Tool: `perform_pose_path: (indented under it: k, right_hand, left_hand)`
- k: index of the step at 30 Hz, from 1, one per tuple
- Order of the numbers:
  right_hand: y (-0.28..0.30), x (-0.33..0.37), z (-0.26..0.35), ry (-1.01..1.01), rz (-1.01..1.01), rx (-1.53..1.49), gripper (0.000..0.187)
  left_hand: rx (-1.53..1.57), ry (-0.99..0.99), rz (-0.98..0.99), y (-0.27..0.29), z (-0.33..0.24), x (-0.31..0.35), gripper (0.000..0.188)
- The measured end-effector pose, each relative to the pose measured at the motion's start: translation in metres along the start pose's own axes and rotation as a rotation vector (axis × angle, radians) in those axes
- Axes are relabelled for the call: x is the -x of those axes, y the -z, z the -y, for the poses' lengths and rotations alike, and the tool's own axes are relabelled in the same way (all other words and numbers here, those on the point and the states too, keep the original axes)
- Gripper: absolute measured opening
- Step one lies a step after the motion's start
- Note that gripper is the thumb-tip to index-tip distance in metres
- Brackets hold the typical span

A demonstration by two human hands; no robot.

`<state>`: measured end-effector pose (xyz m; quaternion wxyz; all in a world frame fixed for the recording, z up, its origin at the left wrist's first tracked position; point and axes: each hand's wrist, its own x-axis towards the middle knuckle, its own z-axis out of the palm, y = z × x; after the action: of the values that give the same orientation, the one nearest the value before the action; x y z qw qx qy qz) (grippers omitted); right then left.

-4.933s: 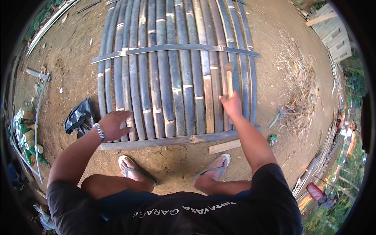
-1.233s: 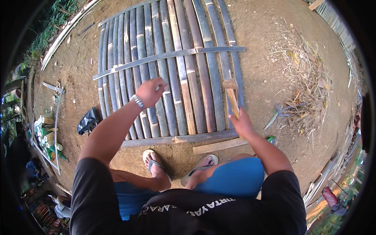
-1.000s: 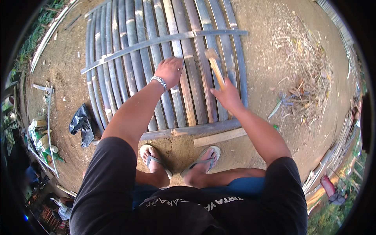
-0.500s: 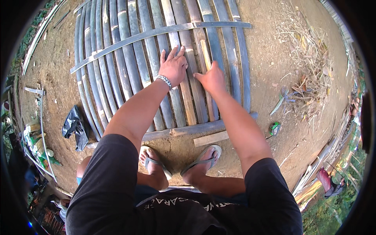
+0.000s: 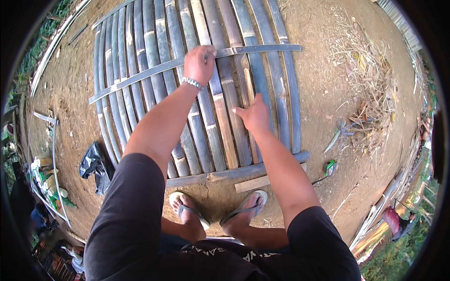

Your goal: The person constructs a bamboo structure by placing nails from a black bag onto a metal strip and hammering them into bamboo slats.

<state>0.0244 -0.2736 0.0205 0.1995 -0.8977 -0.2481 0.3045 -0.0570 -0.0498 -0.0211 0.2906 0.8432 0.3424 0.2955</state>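
A rack of dark bamboo slats (image 5: 220,107) lies on the ground before me, the slats side by side with narrow gaps. Across them runs a long, thin bamboo strip (image 5: 140,77), slanting up to the right. My left hand (image 5: 198,65), with a chain bracelet at its wrist, is closed on this strip near its middle, fingers curled over its far edge. Lower and to the right, my right hand (image 5: 255,116) rests on the slats, thumb and forefinger stretched apart; the other fingers are mostly hidden. Under the slats' near ends lies a round bamboo pole (image 5: 211,176).
A flat wooden offcut (image 5: 252,183) lies by my right foot, near a green tape measure (image 5: 329,167). At left are a black plastic bag (image 5: 96,164) and a long-handled tool (image 5: 52,122). Dry straw (image 5: 368,89) litters the ground at right.
My left hand has left the slats, moved up to the cross strip and closed on it. My right hand has slid a little nearer. The whole view has shifted slightly.
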Motion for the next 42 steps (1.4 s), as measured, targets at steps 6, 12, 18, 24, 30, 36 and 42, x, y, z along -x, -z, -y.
perform_pose_path:
  k: [6,12,18,24,30,36,42]
  right_hand:
    - [-0.001,-0.002,0.003,0.000,0.021,0.007,0.067]
    - [-0.004,-0.008,-0.003,-0.097,0.096,0.044,0.065]
    - [0.000,-0.010,-0.010,-0.170,0.126,-0.116,0.059]
    - [0.002,-0.013,-0.008,-0.149,0.101,-0.142,0.060]
    - [0.003,-0.012,-0.006,-0.173,0.104,-0.166,0.059]
    - [-0.004,-0.011,0.005,-0.004,0.012,-0.277,0.050]
    - [-0.012,-0.024,0.032,0.236,-0.065,-0.317,0.044]
  left_hand:
    - [-0.126,-0.177,0.034,-0.014,0.024,-0.063,0.009]
    - [0.032,-0.290,0.054,-0.019,0.040,-0.067,0.008]
    - [0.095,-0.360,0.159,-0.014,0.041,-0.065,0.006]
    - [0.099,-0.410,0.278,-0.009,0.041,-0.065,0.004]
    - [0.023,-0.438,0.310,-0.009,0.038,-0.063,0.005]
    - [-0.023,-0.442,0.302,-0.008,0.037,-0.061,0.006]
    - [-0.029,-0.415,0.312,-0.007,0.038,-0.063,0.008]
